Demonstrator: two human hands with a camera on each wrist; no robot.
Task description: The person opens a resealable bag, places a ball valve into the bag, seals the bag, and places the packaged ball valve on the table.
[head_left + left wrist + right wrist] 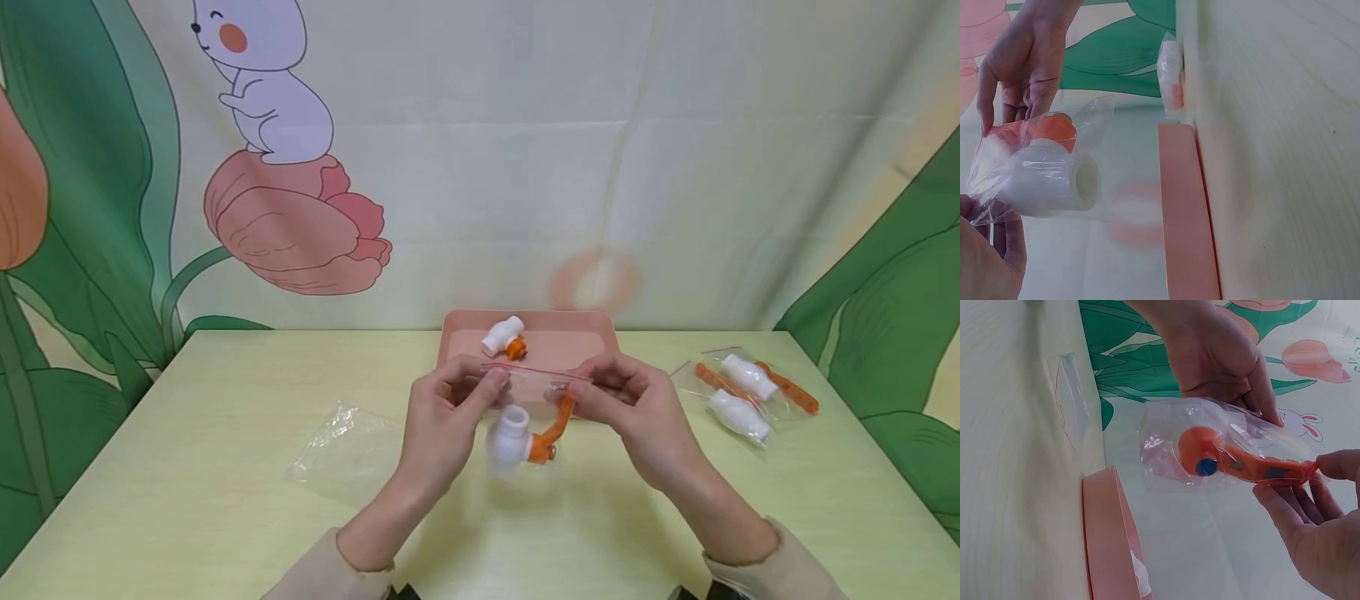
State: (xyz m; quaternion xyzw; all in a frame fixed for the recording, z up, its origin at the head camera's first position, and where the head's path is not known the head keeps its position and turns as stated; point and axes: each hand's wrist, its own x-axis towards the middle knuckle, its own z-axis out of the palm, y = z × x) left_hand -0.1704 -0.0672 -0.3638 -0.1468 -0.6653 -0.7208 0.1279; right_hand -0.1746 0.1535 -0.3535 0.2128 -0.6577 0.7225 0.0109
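Observation:
A clear zip bag [536,372] with a red seal line is held up over the table between both hands. Inside it hangs a white plastic ball valve [510,437] with an orange lever handle [557,429]. My left hand [453,417] pinches the bag's top edge at the left, thumb in front. At the right end of that edge, my right hand [637,417] pinches the bag close to the handle's tip. The right wrist view shows the orange handle [1266,469] through the film; in the left wrist view the valve's open end [1087,181] faces the table.
Behind the hands, a pink tray [570,333] holds a white valve with an orange stem [504,337]. A flat clear bag [345,450] lies at the left. Bagged white valves [738,417] with orange handles [791,390] lie at the right. A printed cloth [487,167] hangs behind the table.

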